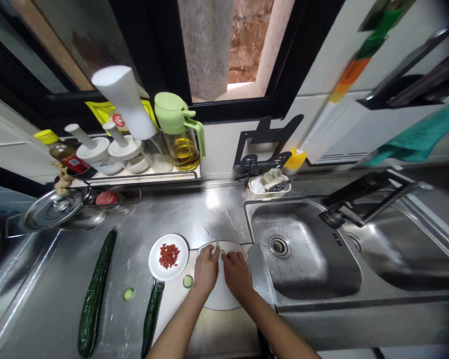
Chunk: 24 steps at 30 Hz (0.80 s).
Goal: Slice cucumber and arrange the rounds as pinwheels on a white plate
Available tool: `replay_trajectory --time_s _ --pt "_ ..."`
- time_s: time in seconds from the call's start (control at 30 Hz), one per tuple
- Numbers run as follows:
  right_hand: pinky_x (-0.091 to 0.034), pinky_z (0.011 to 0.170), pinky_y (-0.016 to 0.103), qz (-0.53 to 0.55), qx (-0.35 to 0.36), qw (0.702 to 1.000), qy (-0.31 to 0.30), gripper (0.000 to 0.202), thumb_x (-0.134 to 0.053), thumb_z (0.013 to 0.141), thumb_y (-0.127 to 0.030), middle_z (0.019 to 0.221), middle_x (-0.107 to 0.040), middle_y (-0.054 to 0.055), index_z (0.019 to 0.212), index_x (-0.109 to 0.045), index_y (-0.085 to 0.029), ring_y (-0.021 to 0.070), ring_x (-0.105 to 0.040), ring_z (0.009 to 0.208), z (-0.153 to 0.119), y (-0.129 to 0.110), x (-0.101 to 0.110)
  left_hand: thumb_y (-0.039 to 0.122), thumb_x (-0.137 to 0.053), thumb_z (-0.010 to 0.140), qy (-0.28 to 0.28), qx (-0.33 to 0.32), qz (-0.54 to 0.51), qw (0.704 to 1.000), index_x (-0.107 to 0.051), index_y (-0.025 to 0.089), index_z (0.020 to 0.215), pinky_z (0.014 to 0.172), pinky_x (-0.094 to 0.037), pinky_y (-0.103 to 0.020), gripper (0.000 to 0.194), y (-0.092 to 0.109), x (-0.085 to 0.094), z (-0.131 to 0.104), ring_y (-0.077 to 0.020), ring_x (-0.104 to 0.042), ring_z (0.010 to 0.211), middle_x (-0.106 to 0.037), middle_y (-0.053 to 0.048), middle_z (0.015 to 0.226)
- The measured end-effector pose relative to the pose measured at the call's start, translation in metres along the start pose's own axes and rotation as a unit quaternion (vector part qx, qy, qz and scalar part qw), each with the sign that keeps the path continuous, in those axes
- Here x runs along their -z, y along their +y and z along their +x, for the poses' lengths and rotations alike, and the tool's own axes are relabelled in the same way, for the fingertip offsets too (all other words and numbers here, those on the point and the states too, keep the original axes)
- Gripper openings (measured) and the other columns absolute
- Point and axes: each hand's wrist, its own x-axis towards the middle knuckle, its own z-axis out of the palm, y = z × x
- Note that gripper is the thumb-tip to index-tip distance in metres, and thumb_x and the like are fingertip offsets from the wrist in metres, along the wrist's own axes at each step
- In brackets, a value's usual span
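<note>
Both hands meet over the far part of a pale plate [221,300] with a thin dark rim. My left hand [206,269] is closed, its thumb and fingertips at a small pale-green slice [217,246] that looks like cucumber. My right hand [236,276] is closed too, its fingertips on another small green slice [222,253] right beside. A broad knife blade [262,274] lies right of the plate. On the left are a cut cucumber [152,314], a cucumber slice [187,281] on the white cutting board [172,298] and a white plate [154,267] of chopped red pieces [169,256].
A whole cucumber [96,294] and another slice [128,294] lie on the steel counter [130,249]. The sink [303,249] with its black faucet [353,197] is on the right. Along the back stand an oil bottle [181,134], seasoning jars [129,152] and a lidded pot [56,209].
</note>
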Motion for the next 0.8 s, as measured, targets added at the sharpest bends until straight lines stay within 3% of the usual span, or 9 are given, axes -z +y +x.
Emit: replay_trajectory --time_s 0.3,0.47,0.67,0.8 --pt "-0.041 0.077 0.034 0.007 0.011 1.0 0.005 0.029 -0.049 0.082 -0.008 0.094 -0.061 0.01 0.104 -0.065 -0.017 0.0215 -0.048 0.087 0.002 0.0 0.003 0.011 -0.041 0.086 0.007 0.004 -0.039 0.999 -0.056 0.025 0.123 0.088 -0.046 -0.035 0.042 -0.001 0.001 0.001 -0.0206 -0.052 0.105 -0.058 -0.01 0.111" --pt "-0.042 0.079 0.034 0.032 0.013 0.999 0.009 0.031 -0.048 0.082 -0.007 0.095 -0.062 0.01 0.107 -0.064 -0.016 0.0212 -0.049 0.089 0.001 0.0 0.009 0.011 -0.042 0.085 0.044 0.01 -0.087 0.995 -0.06 0.023 0.118 0.089 -0.047 -0.034 0.039 0.0 0.011 -0.005 -0.0198 -0.055 0.102 -0.059 -0.011 0.108" --pt "-0.043 0.081 0.036 0.066 0.009 0.998 0.024 0.03 -0.044 0.084 -0.009 0.093 -0.062 0.01 0.104 -0.065 -0.017 0.0208 -0.05 0.089 -0.016 0.004 0.017 0.02 -0.041 0.087 0.106 0.111 -0.158 0.975 -0.062 0.018 0.112 0.092 -0.047 -0.036 0.033 -0.022 0.036 -0.052 -0.0201 -0.059 0.101 -0.063 -0.01 0.105" --pt "-0.044 0.079 0.035 0.083 0.003 0.996 0.009 0.028 -0.043 0.085 -0.01 0.093 -0.062 0.009 0.102 -0.065 -0.017 0.0204 -0.05 0.089 -0.032 0.004 0.021 0.029 -0.045 0.085 0.122 0.201 -0.149 0.961 -0.062 0.016 0.11 0.086 -0.049 -0.037 0.032 -0.045 0.036 -0.091 -0.0223 -0.062 0.092 -0.066 -0.011 0.1"
